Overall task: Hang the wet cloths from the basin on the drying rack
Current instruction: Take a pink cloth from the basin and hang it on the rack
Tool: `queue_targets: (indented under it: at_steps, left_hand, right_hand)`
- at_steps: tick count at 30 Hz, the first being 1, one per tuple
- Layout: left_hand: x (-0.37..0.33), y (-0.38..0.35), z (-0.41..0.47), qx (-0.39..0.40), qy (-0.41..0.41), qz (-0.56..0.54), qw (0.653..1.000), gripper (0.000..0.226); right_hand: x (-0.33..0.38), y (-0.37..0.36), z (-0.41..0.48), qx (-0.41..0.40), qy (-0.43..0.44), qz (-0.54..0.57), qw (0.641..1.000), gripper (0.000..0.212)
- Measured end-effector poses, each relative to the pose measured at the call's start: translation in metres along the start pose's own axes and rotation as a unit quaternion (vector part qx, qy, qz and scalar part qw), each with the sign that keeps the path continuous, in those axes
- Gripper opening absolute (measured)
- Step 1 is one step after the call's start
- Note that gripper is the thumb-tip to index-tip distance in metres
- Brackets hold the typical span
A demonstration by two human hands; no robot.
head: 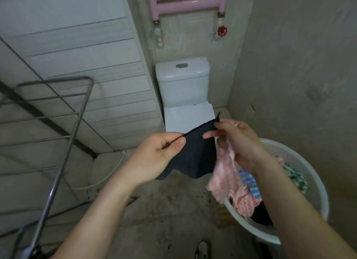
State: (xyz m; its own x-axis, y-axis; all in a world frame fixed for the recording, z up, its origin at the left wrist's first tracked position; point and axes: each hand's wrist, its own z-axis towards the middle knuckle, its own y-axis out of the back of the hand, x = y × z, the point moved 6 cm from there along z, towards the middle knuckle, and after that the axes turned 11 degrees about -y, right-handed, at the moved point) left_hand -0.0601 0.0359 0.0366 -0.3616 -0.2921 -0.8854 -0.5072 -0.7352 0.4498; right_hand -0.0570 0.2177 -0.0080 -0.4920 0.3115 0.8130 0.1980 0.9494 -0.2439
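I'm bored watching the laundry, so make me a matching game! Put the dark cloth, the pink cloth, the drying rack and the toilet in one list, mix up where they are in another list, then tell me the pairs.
Things:
1. dark cloth
2. pink cloth
3. drying rack
4. toilet

Places:
A. against the back wall
B. stretched between the left hand and the right hand
C. over on the left side
D. dangling from the right hand above the basin

Pairs: 1-B, 2-D, 3-C, 4-A
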Motion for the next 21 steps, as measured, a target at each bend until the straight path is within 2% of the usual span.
queue_targets:
  at_steps: [2,4,6,8,9,12,13,15,17,18,20,21]
  left_hand:
    - [-0.005,0.010,-0.025,-0.029,0.004,0.000,1.000,0.023]
    - [-0.007,0.012,-0.046,-0.012,0.016,-0.026,0.999,0.027]
    - [-0.004,0.016,-0.072,0.019,0.061,-0.069,0.996,0.031]
    - [-0.002,0.034,-0.110,0.017,0.097,-0.105,0.990,0.031]
    - [-0.002,0.047,-0.122,-0.014,0.091,-0.109,0.990,0.028]
    - [0.005,0.096,-0.149,-0.219,0.032,-0.090,0.971,0.025]
    - [0.007,0.107,-0.155,-0.247,0.016,-0.074,0.966,0.029]
    - [0.009,0.117,-0.166,-0.235,-0.003,-0.049,0.971,0.031]
    - [0.016,0.121,-0.172,-0.218,0.006,-0.007,0.976,0.019]
    - [0.019,0.130,-0.184,-0.221,0.015,0.010,0.975,0.020]
    - [0.025,0.144,-0.209,-0.208,0.037,-0.027,0.977,0.027]
    - [0.028,0.149,-0.220,-0.187,0.050,-0.042,0.980,0.028]
  right_hand:
    - [-0.005,-0.035,-0.001,0.020,-0.020,0.051,0.998,0.018]
    - [-0.007,-0.064,-0.001,0.058,-0.034,0.066,0.996,0.021]
    - [-0.003,-0.096,-0.009,0.115,0.005,-0.025,0.993,0.020]
    - [-0.003,-0.143,-0.031,0.199,0.071,-0.148,0.966,0.020]
    - [-0.002,-0.163,-0.041,0.236,0.094,-0.193,0.948,0.025]
    - [0.001,-0.207,-0.066,0.318,0.126,-0.291,0.893,0.023]
    - [0.000,-0.221,-0.076,0.350,0.126,-0.318,0.872,0.019]
    - [-0.003,-0.249,-0.093,0.407,0.112,-0.357,0.833,0.026]
    - [-0.002,-0.262,-0.101,0.408,0.101,-0.401,0.814,0.035]
    - [-0.002,-0.271,-0.104,0.388,0.114,-0.435,0.805,0.036]
    - [0.002,-0.286,-0.108,0.312,0.188,-0.532,0.765,0.033]
    - [0.005,-0.293,-0.111,0.263,0.239,-0.584,0.730,0.029]
